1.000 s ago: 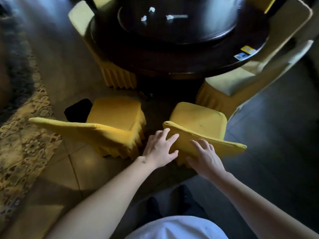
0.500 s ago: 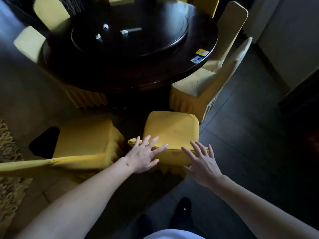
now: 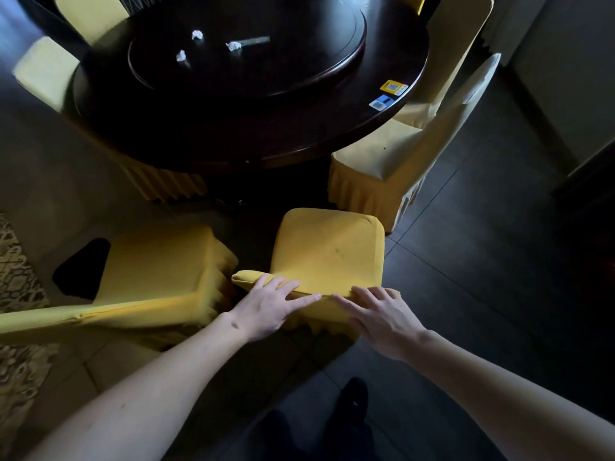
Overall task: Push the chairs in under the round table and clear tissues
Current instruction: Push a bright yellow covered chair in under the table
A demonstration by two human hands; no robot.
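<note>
A patterned rug (image 3: 16, 294) is seen at the far left. Beside it a yellow chair (image 3: 156, 271) stands pulled out from the table (image 3: 233, 128), its back toward the camera. On the table's turntable (image 3: 299, 61) three crumpled tissues (image 3: 197, 34) are scattered. A second chair (image 3: 327, 249) stands just right of the first, its seat short of the table edge. The left hand (image 3: 269, 306) is laid flat on its backrest top, fingers straight, nothing grasped. The right hand (image 3: 379, 316) is pressed there likewise, fingers extended. A pale chair (image 3: 392, 161) is partly tucked under the table at right.
</note>
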